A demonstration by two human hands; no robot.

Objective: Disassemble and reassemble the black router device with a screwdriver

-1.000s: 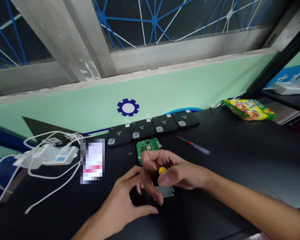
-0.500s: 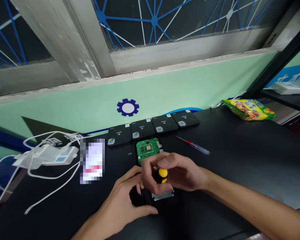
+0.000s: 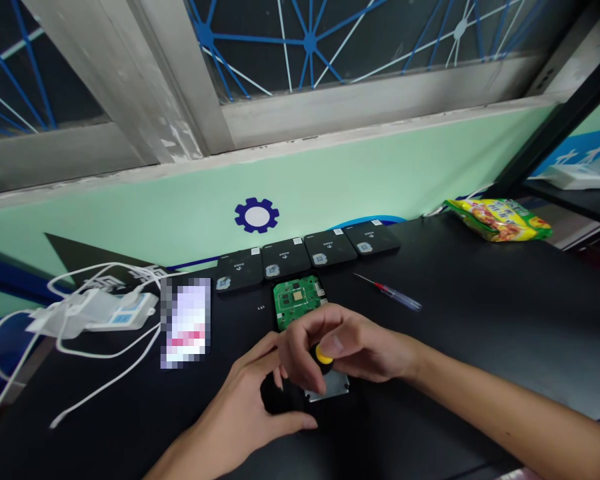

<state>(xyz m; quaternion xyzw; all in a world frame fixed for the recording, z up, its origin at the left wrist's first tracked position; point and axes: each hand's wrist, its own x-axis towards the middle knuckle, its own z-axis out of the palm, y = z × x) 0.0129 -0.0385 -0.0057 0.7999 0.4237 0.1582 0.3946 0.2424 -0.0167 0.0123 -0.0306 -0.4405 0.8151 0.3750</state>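
Right hand (image 3: 350,347) pinches yellow-capped screwdriver (image 3: 323,354), fingers pressed together round handle, tip down on small black device (image 3: 300,395) with metal plate (image 3: 330,385) showing. Left hand (image 3: 253,407) cups device from left, fingers curled against its edge, steadying it on bench (image 3: 480,333). Green circuit board (image 3: 299,300) lies bare just beyond hands: one unit apparently already opened. Four closed black units (image 3: 305,253) sit in row behind, untouched. Spare slim screwdriver (image 3: 390,292) lies right of board. Judgement: screw work under way on current unit, most units left.
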